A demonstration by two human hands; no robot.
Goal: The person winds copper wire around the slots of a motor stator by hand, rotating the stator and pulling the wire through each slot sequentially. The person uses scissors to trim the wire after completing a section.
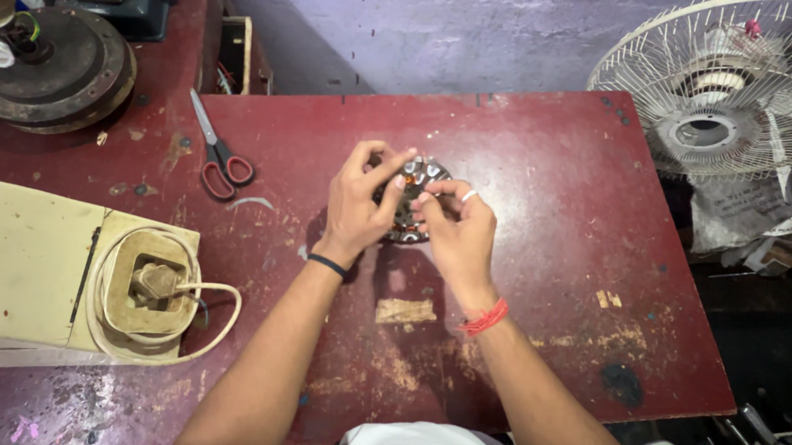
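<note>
A cream box (16, 270) sits far left, scissors (220, 154) at about ten o'clock from the hands. Mid-table (546, 196), the left hand (358, 206) pinches the stator (411, 200) at its top-left rim, fingers curled. The right hand (456, 231) pinches its lower right edge; both are equally near, forearms converging. A fan (731, 88) stands far right.

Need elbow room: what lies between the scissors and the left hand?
In the head view, only bare red table separates the scissors from the left hand.
</note>
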